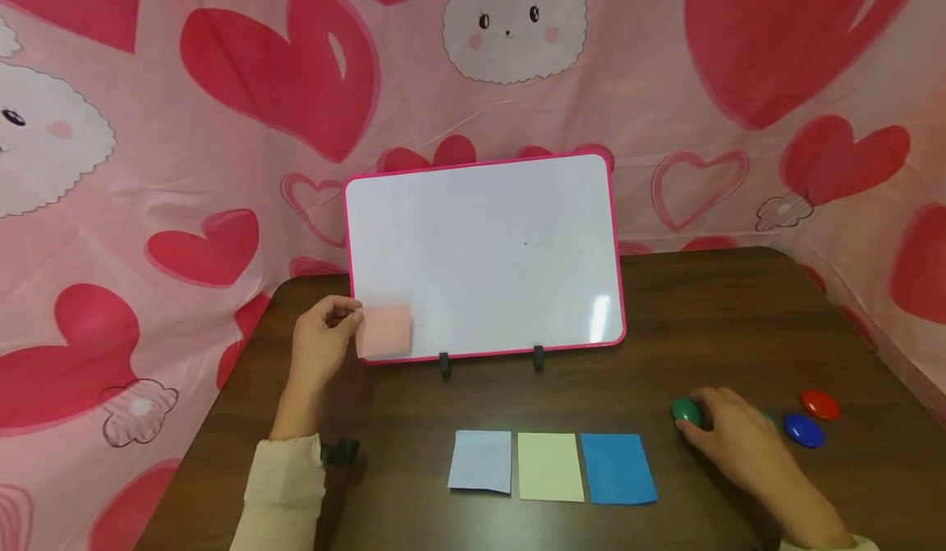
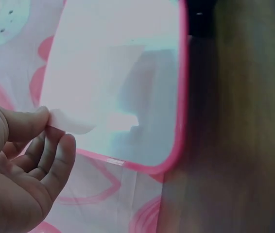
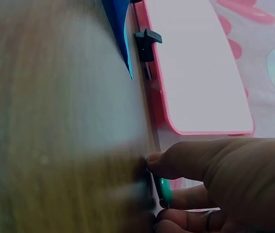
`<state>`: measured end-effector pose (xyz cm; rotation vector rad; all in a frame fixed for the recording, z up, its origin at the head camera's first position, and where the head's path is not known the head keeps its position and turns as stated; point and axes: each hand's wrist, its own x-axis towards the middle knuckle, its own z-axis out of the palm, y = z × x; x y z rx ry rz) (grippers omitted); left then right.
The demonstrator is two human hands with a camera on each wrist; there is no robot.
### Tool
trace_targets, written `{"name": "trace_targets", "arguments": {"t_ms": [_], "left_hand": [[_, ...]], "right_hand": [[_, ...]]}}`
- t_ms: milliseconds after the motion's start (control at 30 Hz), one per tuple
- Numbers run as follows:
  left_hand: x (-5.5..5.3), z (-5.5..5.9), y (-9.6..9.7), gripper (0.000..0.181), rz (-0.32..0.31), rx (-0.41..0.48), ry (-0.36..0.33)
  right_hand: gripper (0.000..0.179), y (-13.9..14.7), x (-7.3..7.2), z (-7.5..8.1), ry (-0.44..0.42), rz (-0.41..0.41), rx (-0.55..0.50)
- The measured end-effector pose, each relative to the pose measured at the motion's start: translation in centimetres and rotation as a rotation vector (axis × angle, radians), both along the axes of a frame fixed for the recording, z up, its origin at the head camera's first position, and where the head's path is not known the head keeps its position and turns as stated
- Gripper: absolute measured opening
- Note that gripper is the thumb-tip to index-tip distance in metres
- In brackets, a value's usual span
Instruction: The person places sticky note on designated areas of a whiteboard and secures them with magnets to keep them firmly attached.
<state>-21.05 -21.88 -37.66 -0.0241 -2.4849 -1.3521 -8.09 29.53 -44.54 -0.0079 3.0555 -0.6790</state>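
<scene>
My left hand [image 1: 323, 333] pinches the left edge of a pink sticky note [image 1: 386, 329] between thumb and fingers. The note overlaps the lower left corner of a pink-framed whiteboard [image 1: 480, 247]; in the left wrist view, the pale note [image 2: 74, 124] shows at the fingertips against the glossy board. At the right of the table, my right hand [image 1: 742, 440] grips a round green magnet [image 1: 686, 410] low over the wood, thumb on its near side. In the right wrist view, the magnet's green rim [image 3: 164, 190] shows between thumb and fingers.
A pale blue note [image 1: 480, 461], a yellow note [image 1: 550, 466] and a blue note [image 1: 618, 468] lie in a row before the board. Black clips [image 1: 538, 358] support its lower edge. Beyond my right hand lie a red magnet [image 1: 820, 404], a blue magnet [image 1: 804, 430] and another partly hidden green one.
</scene>
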Motion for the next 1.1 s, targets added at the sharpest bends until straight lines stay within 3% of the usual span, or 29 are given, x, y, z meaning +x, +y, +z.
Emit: {"name": "trace_targets", "arguments": {"t_ms": [200,600,900,1100], "left_hand": [[-2.0,0.5,0.4,0.014,0.066,0.087,0.041],[-5.4,0.0,0.3,0.017,0.136,0.177,0.072],[-6.9,-0.1,0.6,0.018,0.184,0.206,0.085],[-7.3,-0.1,0.5,0.016,0.219,0.188,0.115]], "right_hand": [[0.047,0.0,0.0,0.0,-0.013,-0.003,-0.004],[0.048,0.0,0.1,-0.1,-0.022,0.005,0.014],[0.05,0.0,0.1,-0.1,-0.055,-0.009,0.013],[0.052,-0.1,-0.2,0.1,-0.081,-0.017,0.027]]}}
